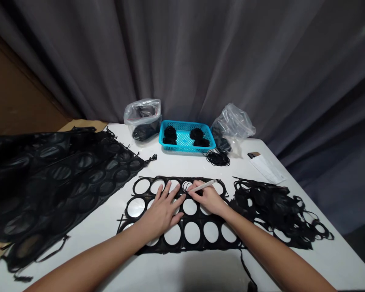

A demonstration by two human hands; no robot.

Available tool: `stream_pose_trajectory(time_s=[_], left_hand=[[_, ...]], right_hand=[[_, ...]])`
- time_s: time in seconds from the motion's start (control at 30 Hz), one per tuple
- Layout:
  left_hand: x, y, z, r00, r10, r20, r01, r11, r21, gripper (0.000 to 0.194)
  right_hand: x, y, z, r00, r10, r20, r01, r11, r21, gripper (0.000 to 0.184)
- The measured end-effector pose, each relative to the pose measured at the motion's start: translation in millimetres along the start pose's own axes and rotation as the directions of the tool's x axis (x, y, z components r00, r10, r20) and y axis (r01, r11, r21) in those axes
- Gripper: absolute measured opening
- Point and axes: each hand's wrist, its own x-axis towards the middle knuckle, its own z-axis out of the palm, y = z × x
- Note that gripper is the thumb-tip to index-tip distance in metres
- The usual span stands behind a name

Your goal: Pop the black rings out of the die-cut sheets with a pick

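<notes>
A black sheet [200, 219] with rows of large round holes lies flat on the white table. My left hand [165, 207] rests on it, palm down with the fingers spread, and holds nothing. Just to its right, my right hand [209, 198] grips a slim pale pen-like tool [206, 185] in a pinch. The tool's lower end points at the rim of a hole in the upper row, where a thin black loop [186, 185] shows. My fingers partly hide that spot, so I cannot tell whether the tip touches the sheet.
Behind the sheet stands a blue basket [187, 148] with black bundles, between two clear plastic bags [142, 117] [235, 123]. A coil of black cord [218, 158] lies near. More black holed material [63, 178] covers the left, and a tangled heap [270, 207] the right, near a phone [254, 155].
</notes>
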Motion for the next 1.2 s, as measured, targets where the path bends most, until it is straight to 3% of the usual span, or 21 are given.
stream_pose_trajectory(time_s=[0.23,0.4,0.53,0.67,0.73,0.83,0.93,1.0,1.1,1.2], left_hand=[[0.0,0.9,-0.8,1.0,0.001,-0.009,-0.001,1.0,-0.009,0.053],[-0.6,1.3,-1.7,1.0,-0.001,0.01,0.001,1.0,-0.012,0.055],[-1.1,1.1,0.2,1.0,-0.006,-0.017,0.006,1.0,-0.025,0.058],[-0.5,1.5,-0.8,0.999,-0.015,-0.03,0.013,0.999,-0.041,0.062],[-0.3,1.6,-2.7,0.999,-0.017,-0.032,0.015,0.999,-0.04,0.06],[-1.6,-0.1,-5.3,0.999,-0.018,-0.047,0.016,0.999,-0.032,0.056],[-1.4,-2.9,-7.5,0.999,-0.016,-0.032,0.015,1.0,-0.018,0.055],[3.7,-2.7,-9.6,1.0,-0.02,-0.014,0.02,1.0,-0.007,0.051],[21.5,3.6,-13.7,1.0,0.007,-0.017,-0.007,1.0,-0.01,0.04],[42.9,12.7,-14.4,0.992,0.124,0.007,-0.124,0.992,-0.031,0.047]], right_hand=[[-0.6,3.8,3.5,1.0,0.0,-0.016,0.0,0.999,0.033,0.01],[-0.4,1.2,1.9,0.999,-0.028,-0.019,0.027,0.999,-0.035,0.011],[-9.4,-1.7,6.9,0.983,-0.183,-0.008,0.178,0.967,-0.184,0.011],[-12.1,0.8,12.6,0.925,-0.359,0.122,0.372,0.8,-0.47,0.019],[-1.8,6.1,4.0,0.933,-0.343,0.107,0.34,0.748,-0.57,0.017],[21.3,18.2,-28.9,0.958,-0.252,-0.137,0.106,0.754,-0.648,0.018],[31.2,27.6,-66.8,0.906,-0.177,-0.384,-0.079,0.821,-0.566,0.015],[24.2,28.7,-80.4,0.903,-0.106,-0.416,-0.09,0.9,-0.426,0.014],[1.8,24.8,-76.4,0.958,0.013,-0.285,-0.073,0.977,-0.2,0.015],[-17.5,21.3,-57.4,0.986,0.091,-0.139,-0.1,0.993,-0.063,0.013]])
